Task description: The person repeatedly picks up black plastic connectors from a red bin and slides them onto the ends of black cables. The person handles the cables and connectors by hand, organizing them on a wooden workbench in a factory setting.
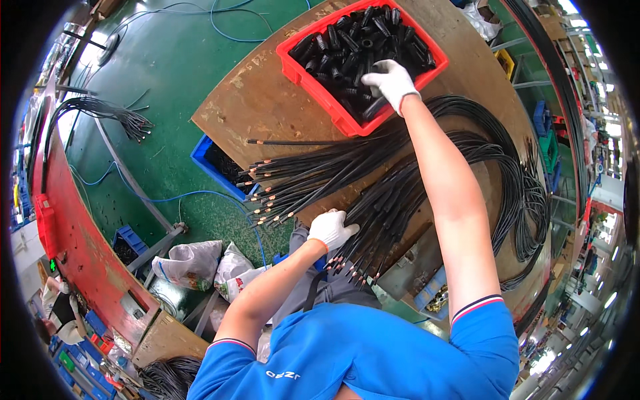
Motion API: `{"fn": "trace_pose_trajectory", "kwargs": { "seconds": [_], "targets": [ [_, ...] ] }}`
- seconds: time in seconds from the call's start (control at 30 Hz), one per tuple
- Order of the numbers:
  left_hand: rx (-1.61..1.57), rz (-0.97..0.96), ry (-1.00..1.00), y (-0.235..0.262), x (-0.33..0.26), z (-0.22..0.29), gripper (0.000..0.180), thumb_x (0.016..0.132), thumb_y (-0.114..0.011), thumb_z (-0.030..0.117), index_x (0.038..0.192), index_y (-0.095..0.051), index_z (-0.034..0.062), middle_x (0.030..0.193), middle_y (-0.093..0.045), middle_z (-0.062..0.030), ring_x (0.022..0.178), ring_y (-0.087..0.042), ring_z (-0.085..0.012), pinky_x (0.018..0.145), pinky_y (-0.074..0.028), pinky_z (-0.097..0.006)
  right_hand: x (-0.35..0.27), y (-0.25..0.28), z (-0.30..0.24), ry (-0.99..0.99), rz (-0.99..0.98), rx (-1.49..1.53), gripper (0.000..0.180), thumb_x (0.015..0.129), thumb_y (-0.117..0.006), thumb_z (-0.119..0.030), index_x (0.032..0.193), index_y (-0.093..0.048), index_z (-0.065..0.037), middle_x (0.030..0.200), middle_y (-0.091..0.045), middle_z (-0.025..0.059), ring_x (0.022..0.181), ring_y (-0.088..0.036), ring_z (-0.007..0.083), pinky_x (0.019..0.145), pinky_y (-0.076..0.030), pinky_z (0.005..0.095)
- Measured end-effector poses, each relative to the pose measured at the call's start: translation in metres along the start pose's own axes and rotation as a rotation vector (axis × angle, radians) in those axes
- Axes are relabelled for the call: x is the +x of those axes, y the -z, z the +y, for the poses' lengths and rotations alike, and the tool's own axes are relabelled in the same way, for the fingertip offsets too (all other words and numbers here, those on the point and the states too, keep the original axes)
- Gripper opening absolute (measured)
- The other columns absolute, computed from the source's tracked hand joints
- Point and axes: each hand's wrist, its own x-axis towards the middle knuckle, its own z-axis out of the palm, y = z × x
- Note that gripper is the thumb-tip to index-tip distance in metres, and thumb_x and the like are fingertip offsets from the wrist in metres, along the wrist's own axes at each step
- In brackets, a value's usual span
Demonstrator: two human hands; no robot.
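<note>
My right hand (pixel 392 81), in a white glove, reaches over the red bin (pixel 313 90) with its thumb and fingers apart. Below it in the bin lie many short black ribbed sleeves (pixel 350 41). My left hand (pixel 331 230), also gloved, is curled at the left edge of a bundle of black cables (pixel 393 200); its fingers close on a cable there, partly hidden by the glove. Bare copper-coloured ends show on these cables near my lap. A second bundle of black cables (pixel 333 163) lies just beyond, its copper tips pointing left.
The brown worktable (pixel 233 100) has a curved edge. Under its left side stands a blue bin (pixel 207 157) with dark parts. White sacks (pixel 190 265) sit on the green floor beside a blue hose (pixel 193 193). Looped cables (pixel 527 200) spread to the right. Another person (pixel 63 310) is far left.
</note>
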Motion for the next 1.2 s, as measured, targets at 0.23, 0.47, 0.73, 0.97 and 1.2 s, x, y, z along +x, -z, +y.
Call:
{"fn": "trace_pose_trajectory", "kwargs": {
  "seconds": [0.23,0.47,0.73,0.97,1.2],
  "targets": [
    [-0.008,-0.007,0.011,0.000,0.000,-0.004,0.060,0.089,-0.068,0.058,0.095,-0.071,-0.0011,0.104,-0.069,-0.0286,0.100,-0.068,-0.0457,0.092,-0.053,-0.052,-0.017,-0.048,-0.050,-0.216,0.191,-0.798,0.110,0.084,-0.063,-0.082,0.161,-0.037,-0.008,0.153,-0.054,0.0242,0.136,-0.058,0.0428,0.113,-0.047,0.0527],
    [-0.014,-0.038,0.006,0.001,0.003,-0.002,0.061,0.090,-0.067,0.059,0.099,-0.071,-0.0019,0.109,-0.069,-0.0298,0.102,-0.069,-0.0459,0.093,-0.054,-0.052,-0.003,-0.040,-0.038,-0.230,0.187,-0.716,0.116,0.078,-0.077,-0.075,0.163,-0.031,-0.011,0.150,-0.055,0.0255,0.134,-0.061,0.0401,0.110,-0.051,0.0517],
    [-0.021,-0.056,0.019,0.000,0.004,-0.004,0.062,0.090,-0.067,0.058,0.102,-0.072,-0.0026,0.110,-0.070,-0.0293,0.104,-0.069,-0.0453,0.094,-0.054,-0.051,-0.026,-0.049,-0.037,-0.061,-0.037,-0.847,0.097,0.078,-0.084,-0.040,0.160,-0.037,-0.019,0.157,-0.048,0.0245,0.135,-0.059,0.0418,0.111,-0.051,0.0518],
    [0.012,-0.047,0.007,0.005,0.002,-0.002,0.059,0.089,-0.067,0.057,0.097,-0.071,-0.0012,0.108,-0.070,-0.0286,0.102,-0.070,-0.0445,0.092,-0.055,-0.051,-0.015,-0.025,-0.038,0.042,0.002,-0.727,0.077,0.074,-0.081,-0.035,0.144,-0.056,-0.016,0.127,-0.072,0.0208,0.120,-0.068,0.0403,0.103,-0.054,0.0478],
    [-0.033,0.000,-0.009,-0.004,0.002,-0.007,0.061,0.090,-0.068,0.059,0.097,-0.071,-0.0016,0.104,-0.069,-0.0290,0.099,-0.069,-0.0463,0.091,-0.054,-0.053,-0.011,-0.026,-0.017,0.127,-0.017,-0.506,0.073,0.070,-0.083,-0.031,0.137,-0.059,-0.012,0.113,-0.074,0.0200,0.109,-0.071,0.0383,0.098,-0.054,0.0455]
  ]
}}
